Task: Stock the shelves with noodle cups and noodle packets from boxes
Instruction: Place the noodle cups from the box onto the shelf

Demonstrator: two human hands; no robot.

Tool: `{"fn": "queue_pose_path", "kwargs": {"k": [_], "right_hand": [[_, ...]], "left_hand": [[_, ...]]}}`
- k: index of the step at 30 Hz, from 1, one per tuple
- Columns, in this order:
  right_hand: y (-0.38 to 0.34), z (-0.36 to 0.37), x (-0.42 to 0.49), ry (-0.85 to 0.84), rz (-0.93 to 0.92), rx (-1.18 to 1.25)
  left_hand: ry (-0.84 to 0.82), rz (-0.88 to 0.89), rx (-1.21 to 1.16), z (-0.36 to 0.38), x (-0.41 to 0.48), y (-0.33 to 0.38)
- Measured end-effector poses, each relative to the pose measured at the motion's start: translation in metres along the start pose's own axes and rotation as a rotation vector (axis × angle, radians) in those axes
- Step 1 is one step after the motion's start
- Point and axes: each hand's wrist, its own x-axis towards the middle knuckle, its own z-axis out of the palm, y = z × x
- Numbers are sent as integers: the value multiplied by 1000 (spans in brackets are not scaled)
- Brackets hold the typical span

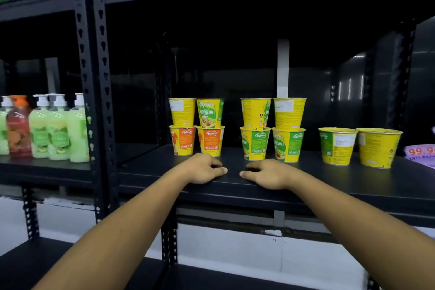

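On the shelf [329,179] the left stack [196,126] is noodle cups, two upon two. The middle stack [273,128] stands beside it, the two single cups [360,147] further right. Before the stacks, the left hand [202,169] and right hand [268,174] rest near the front edge. The pump bottles [47,127] stand on the neighbouring shelf, left.

2 bare hands show, the left hand [202,170] and the right hand [268,173]. Back from the fingers [255,166], each wrist runs into a bare arm, the left forearm [131,223] and the right forearm [348,216]. Both are smooth and widen away from the fingers until the lower edge cuts them off.
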Motion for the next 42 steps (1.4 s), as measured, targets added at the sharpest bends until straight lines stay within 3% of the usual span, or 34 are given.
{"fn": "queue_pose_path", "kwargs": {"k": [4, 8, 16, 23, 26, 37, 42], "right_hand": [[12, -1, 4, 128, 136, 2], [39, -4, 7, 162, 282, -22], [80, -9, 28, 310, 593, 213], [106, -22, 43, 445, 455, 636], [111, -22, 47, 470, 379, 711], [110, -20, 43, 491, 338, 588], [102, -16, 38, 427, 423, 353]], "left_hand": [[16, 30, -33, 7, 28, 11], [81, -40, -213, 18, 63, 23], [149, -101, -513, 23, 108, 42], [180, -81, -704, 28, 139, 52], [190, -70, -719, 30, 147, 52], [208, -59, -724, 34, 152, 50], [128, -95, -502, 37, 139, 54]]}}
